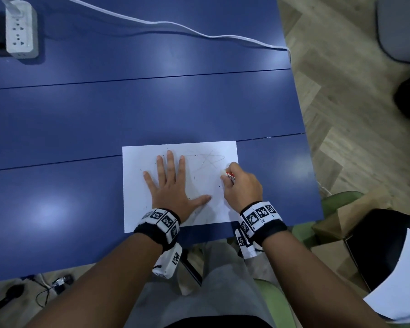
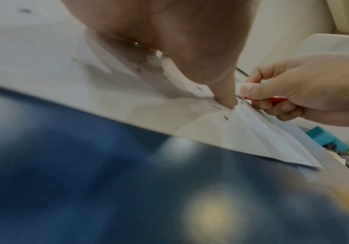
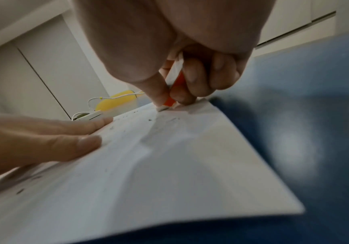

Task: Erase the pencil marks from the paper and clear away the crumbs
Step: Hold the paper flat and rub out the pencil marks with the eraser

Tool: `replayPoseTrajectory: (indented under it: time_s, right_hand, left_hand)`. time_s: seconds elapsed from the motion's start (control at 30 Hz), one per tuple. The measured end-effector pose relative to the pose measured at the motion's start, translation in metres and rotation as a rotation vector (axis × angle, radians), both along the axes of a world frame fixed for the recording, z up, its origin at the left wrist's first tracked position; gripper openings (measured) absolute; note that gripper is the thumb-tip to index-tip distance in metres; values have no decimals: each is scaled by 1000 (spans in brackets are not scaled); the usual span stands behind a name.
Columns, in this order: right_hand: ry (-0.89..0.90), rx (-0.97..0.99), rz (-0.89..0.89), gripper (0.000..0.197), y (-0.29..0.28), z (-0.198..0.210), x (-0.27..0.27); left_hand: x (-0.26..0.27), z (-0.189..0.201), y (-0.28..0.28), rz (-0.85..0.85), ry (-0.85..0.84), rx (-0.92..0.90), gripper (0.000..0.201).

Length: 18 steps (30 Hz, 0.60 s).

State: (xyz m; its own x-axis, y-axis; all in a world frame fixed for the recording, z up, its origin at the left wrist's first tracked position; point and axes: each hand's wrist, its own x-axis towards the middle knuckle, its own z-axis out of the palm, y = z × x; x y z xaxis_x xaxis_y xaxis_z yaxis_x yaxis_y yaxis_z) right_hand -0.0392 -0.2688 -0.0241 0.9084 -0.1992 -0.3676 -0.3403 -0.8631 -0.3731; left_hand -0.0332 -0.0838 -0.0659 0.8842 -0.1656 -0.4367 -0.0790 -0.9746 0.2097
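Observation:
A white sheet of paper [image 1: 204, 147] lies near the front right edge of the blue table [image 1: 104, 114]. Faint pencil lines [image 1: 208, 159] cross its upper right part, and dark eraser crumbs [image 1: 194, 178] are scattered over it. My left hand [image 1: 173, 185] lies flat on the paper's left half with fingers spread, pressing it down. My right hand [image 1: 242, 183] pinches a white eraser in a red sleeve [image 1: 229, 175], its white tip down on the paper [image 3: 190, 156] at the right end of the lines. The eraser tip [image 3: 162, 108] shows in the right wrist view, and the eraser [image 2: 273, 99] in the left wrist view.
A white power strip [image 1: 21, 29] sits at the table's far left, and its white cable [image 1: 175, 27] runs across the back to the right edge. A green chair [image 1: 336, 202], a brown paper bag [image 1: 355, 216] and a black item with white paper [image 1: 388, 263] stand right of the table.

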Motion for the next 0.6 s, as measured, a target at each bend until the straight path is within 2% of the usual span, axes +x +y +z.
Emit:
replayPoseTrajectory:
  time_s: [0.2, 0.37, 0.6]
  right_hand:
    - [3, -24, 10, 11, 2, -1, 2]
    - [-31, -29, 18, 8, 2, -1, 5]
    - [-111, 0, -6, 8, 12, -13, 2]
  left_hand:
    - [5, 7, 13, -49, 7, 65, 124]
    - [8, 19, 14, -133, 5, 105, 112]
    - [5, 33, 26, -164, 5, 99, 93]
